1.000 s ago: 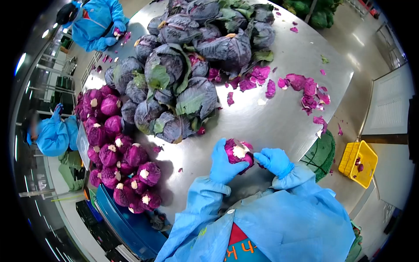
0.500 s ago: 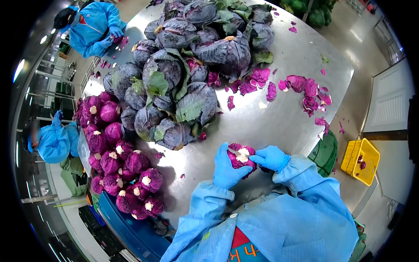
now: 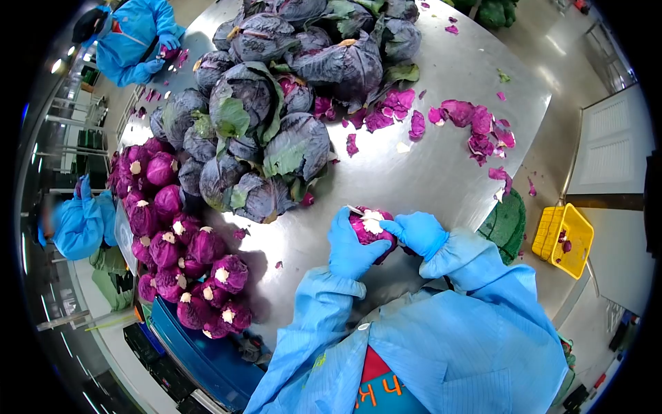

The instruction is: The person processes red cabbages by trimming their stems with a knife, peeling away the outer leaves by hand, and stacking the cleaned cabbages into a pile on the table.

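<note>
My gloved left hand is closed around the side of a peeled red cabbage with a pale cut stem face turned up. On the cabbage's other side, my gloved right hand is closed on a small knife; its handle is hidden in my fingers and little of the blade shows near the stem. Left of my hands lies a pile of peeled red cabbages with trimmed stems. Beyond them are unpeeled red cabbages with dark outer leaves, some green.
Loose purple leaves are scattered over the metal table. A yellow basket holding scraps stands to the right on the floor, and a blue bin is at lower left. Two co-workers in blue are along the left.
The view has shifted slightly, so the table's contents sit a little further left and up. The knife blade has moved across the stem face toward its far edge, and less of it shows.
</note>
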The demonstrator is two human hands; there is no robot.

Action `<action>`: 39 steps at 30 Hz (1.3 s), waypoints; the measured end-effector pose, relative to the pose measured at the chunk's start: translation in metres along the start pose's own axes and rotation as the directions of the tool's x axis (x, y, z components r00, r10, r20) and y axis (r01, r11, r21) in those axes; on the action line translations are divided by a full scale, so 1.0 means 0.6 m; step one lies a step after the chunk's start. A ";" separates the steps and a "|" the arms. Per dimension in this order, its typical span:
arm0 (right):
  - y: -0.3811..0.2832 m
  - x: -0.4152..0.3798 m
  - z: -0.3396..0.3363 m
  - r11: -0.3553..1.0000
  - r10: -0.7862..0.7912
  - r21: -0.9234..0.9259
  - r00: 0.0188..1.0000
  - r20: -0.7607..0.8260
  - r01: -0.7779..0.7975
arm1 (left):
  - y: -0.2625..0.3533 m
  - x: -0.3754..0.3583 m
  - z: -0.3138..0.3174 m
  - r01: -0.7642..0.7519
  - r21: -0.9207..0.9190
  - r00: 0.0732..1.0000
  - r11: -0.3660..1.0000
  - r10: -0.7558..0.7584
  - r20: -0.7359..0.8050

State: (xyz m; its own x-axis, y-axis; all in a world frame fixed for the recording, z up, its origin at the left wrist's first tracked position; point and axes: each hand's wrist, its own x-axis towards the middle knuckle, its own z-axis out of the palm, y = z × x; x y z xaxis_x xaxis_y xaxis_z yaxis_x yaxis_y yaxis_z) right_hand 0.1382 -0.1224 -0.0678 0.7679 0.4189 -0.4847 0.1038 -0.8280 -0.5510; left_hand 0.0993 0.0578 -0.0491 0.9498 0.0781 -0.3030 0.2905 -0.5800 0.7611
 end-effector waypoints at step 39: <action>0.018 -0.021 0.029 0.542 0.082 0.840 0.996 -0.016 -0.031 | -0.051 -0.012 0.003 -0.066 -0.002 0.998 0.998 0.066 0.015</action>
State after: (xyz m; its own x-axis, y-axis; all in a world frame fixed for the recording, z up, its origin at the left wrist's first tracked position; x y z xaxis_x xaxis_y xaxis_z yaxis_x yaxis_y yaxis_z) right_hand 0.1187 -0.1306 -0.0794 0.7840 0.3433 -0.5172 -0.4982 -0.1489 -0.8542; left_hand 0.0834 0.0734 -0.0714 0.9651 0.0270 -0.2604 0.2269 -0.5824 0.7806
